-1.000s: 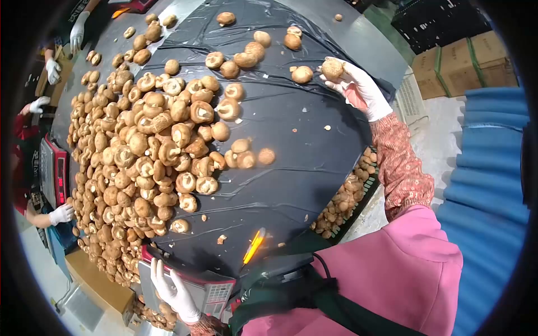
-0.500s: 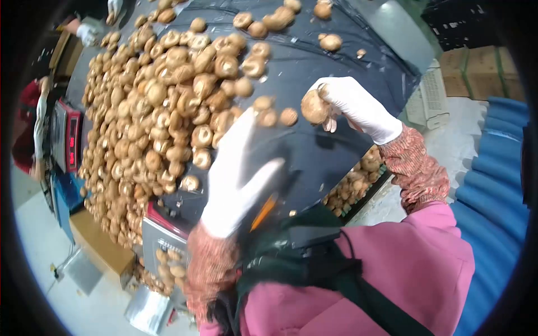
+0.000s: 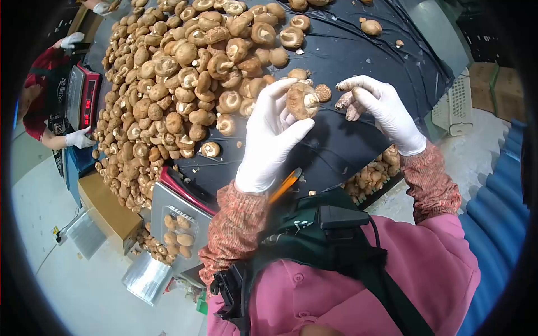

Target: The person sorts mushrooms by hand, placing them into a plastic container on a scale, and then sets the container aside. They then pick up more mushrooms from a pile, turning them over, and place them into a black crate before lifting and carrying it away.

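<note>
left hand point(image 3: 269, 140) pinched one mushroom point(image 3: 302, 101) between thumb and fingers, just off the pile's point(image 3: 179, 84) near edge. right hand point(image 3: 381, 109) hung beside it, fingers loosely spread, apparently empty. the scale point(image 3: 168, 196) on the pile's near side carried a tray point(image 3: 195, 228) with only a few mushrooms in it. by that, most of the pile looked left to go.

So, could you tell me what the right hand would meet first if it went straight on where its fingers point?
Probably the shiitake mushroom in the left hand, just ahead of the right hand; depth is unclear.
</note>
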The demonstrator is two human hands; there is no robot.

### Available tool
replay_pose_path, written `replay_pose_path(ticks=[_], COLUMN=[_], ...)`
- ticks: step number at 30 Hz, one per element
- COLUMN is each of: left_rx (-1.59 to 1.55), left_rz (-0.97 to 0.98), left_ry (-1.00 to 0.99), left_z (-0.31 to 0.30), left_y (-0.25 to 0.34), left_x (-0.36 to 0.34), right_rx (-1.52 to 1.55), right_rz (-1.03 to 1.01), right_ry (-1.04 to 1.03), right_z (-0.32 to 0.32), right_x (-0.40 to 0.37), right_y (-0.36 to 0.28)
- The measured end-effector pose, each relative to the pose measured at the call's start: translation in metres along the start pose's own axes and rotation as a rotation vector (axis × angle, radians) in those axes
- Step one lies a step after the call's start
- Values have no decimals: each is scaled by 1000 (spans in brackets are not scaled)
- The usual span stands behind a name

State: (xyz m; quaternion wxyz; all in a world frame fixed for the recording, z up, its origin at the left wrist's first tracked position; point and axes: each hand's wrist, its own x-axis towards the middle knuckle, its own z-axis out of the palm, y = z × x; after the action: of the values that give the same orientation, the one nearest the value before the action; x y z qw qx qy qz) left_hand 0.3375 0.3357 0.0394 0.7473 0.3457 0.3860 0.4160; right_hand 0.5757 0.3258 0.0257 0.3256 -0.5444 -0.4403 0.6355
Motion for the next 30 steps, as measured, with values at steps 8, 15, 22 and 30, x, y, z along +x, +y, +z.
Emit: replay_pose_path(ticks=[8,15,22,30], left_rx=[941,867,839,731], left_rz=[417,78,34,-72], left_ry=[-235,-199,-175,-40], left_z=[12,-16,-15,-35], left_y=[-39,-39,-39,-40], left_x=[-2,-15,-11,-17], right_rx=[-306,-916,-1278,341], right_rz=[-124,-27,-250,-101], right_ry=[-213,-530,649,286], right_z=[6,-76,-129,-164], right_x=[-11,-35,104,115], right_y=[-13,9,45,56])
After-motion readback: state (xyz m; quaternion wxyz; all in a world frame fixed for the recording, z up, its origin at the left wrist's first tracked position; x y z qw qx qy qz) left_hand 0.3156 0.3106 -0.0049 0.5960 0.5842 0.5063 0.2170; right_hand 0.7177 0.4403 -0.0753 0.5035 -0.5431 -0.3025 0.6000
